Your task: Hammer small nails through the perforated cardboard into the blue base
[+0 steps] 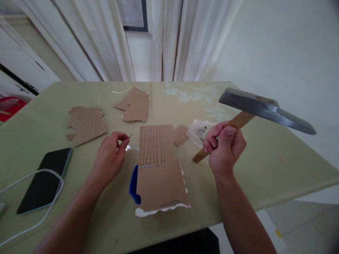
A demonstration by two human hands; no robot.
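Observation:
Raised over the right side of the table, my right hand [225, 148] is wrapped round the wooden handle of a hammer [249, 104], its steel head up and to the right. My left hand [112, 153] pinches a small nail [130, 135] between thumb and fingertips, just left of the cardboard piece [161, 183]. Rows of small holes or dark dots cover the upper part of that cardboard, with a short row of pale round nail heads below them. Something blue [134, 185] sticks out from under its left edge, and white material shows along the bottom.
Another dotted cardboard piece [88, 123] lies at the left, with plain cardboard scraps [136, 106] behind. A small scrap [181, 135] and a clear plastic bag [197, 132] lie right of centre. A dark tablet [45, 180] with a white cable [59, 180] occupies the left front.

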